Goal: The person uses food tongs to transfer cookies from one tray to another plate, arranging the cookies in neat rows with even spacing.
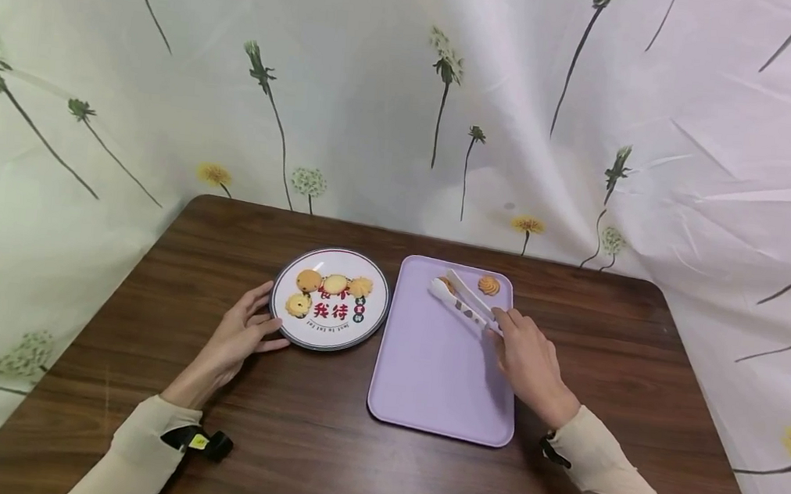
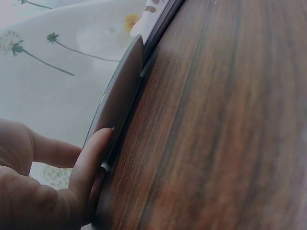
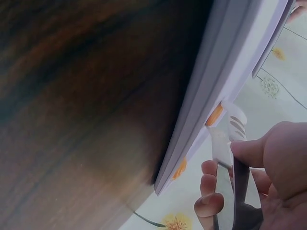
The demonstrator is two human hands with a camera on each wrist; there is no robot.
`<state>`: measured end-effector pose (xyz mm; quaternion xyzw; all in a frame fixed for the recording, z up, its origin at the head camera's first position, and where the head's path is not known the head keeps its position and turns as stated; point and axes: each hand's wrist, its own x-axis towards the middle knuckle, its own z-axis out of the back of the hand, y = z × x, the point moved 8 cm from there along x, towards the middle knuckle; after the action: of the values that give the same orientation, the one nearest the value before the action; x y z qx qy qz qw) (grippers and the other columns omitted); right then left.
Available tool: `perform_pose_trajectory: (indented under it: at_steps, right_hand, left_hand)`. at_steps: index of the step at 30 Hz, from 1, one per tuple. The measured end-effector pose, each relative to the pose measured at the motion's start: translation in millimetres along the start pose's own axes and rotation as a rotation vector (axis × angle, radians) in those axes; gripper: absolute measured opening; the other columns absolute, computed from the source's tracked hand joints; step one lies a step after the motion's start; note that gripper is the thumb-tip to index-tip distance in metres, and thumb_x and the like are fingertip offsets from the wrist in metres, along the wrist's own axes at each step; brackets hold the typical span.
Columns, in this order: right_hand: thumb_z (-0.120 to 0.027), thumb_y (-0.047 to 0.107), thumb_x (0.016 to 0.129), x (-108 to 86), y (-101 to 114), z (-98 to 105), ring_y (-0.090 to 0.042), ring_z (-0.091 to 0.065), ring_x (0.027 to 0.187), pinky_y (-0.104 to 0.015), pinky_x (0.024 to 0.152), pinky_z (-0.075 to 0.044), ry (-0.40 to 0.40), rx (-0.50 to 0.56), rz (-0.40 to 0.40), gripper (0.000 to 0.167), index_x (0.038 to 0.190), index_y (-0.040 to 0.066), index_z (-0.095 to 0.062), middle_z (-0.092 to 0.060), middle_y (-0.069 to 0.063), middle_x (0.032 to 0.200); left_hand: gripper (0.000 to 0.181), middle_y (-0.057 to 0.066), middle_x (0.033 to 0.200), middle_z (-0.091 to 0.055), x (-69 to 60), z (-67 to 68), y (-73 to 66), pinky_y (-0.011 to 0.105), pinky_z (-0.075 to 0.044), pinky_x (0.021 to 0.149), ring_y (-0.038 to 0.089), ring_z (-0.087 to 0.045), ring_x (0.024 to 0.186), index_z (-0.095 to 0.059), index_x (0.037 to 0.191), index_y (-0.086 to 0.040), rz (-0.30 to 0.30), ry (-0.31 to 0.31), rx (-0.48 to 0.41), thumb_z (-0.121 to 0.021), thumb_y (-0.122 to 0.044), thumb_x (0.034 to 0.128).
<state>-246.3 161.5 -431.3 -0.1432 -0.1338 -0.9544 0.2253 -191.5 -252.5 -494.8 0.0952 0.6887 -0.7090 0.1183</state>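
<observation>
My left hand (image 1: 235,335) holds the near-left rim of a round white plate (image 1: 324,336) with a dark edge and red characters. In the left wrist view the thumb (image 2: 93,155) presses the plate's side (image 2: 115,96). Several cookies (image 1: 308,280) lie on the plate. My right hand (image 1: 530,357) grips white tongs (image 1: 464,304) with brown patches over a light purple tray (image 1: 436,384). Between the tong tips sits a cookie (image 3: 215,115), mostly covered in the head view. Another swirled cookie (image 1: 489,285) lies at the tray's far right corner.
Plate and tray stand side by side on a dark brown wooden table (image 1: 301,443), close together. Behind the table hangs a pale curtain (image 1: 371,119) printed with dandelions. A black strap (image 1: 198,441) is on the left wrist.
</observation>
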Motion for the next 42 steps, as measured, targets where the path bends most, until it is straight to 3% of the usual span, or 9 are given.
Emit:
perform_pose_trajectory:
  at_steps: [15, 23, 32, 42]
  right_hand:
    - [-0.069, 0.014, 0.099, 0.9, -1, 2, -0.031, -0.065, 0.084, -0.048, 0.050, -0.054, -0.008, 0.007, 0.004, 0.031, 0.129, 0.006, -0.068, -0.069, -0.010, 0.099]
    - [-0.068, 0.021, 0.100, 6.9, 6, -3, -0.035, -0.065, 0.090, -0.053, 0.058, -0.059, 0.015, 0.015, -0.030, 0.038, 0.132, 0.001, -0.066, -0.067, -0.014, 0.105]
    - [-0.072, 0.016, 0.098, 13.9, 23, -11, -0.034, -0.065, 0.088, -0.050, 0.055, -0.059, 0.008, -0.002, 0.039, 0.037, 0.130, 0.000, -0.067, -0.067, -0.014, 0.102]
    - [-0.072, 0.010, 0.096, 19.5, 24, -7, -0.033, -0.065, 0.084, -0.047, 0.051, -0.056, -0.015, -0.027, 0.054, 0.032, 0.127, 0.002, -0.068, -0.068, -0.012, 0.099]
  left_hand:
    - [0.076, 0.021, 0.175, -0.008, -0.9, 3.1, 2.9, 0.025, -0.065, 0.095, 0.043, -0.037, 0.149, -0.002, 0.170, -0.017, 0.019, -0.015, 0.024, -0.042, 0.003, 0.1079]
    - [0.076, 0.023, 0.174, -0.007, -1.3, 3.5, 2.9, 0.025, -0.066, 0.094, 0.044, -0.036, 0.149, -0.001, 0.170, -0.016, 0.006, -0.009, 0.027, -0.043, 0.002, 0.1082]
    - [0.078, 0.020, 0.175, -0.008, -1.6, -1.3, 4.2, 0.026, -0.066, 0.094, 0.043, -0.032, 0.152, 0.000, 0.170, -0.018, -0.001, 0.010, 0.005, -0.043, 0.003, 0.1078]
    - [0.078, 0.019, 0.175, -0.008, 0.0, -0.9, 0.6, 0.026, -0.066, 0.093, 0.042, -0.034, 0.150, -0.001, 0.170, -0.018, 0.001, 0.002, 0.007, -0.044, 0.003, 0.1077]
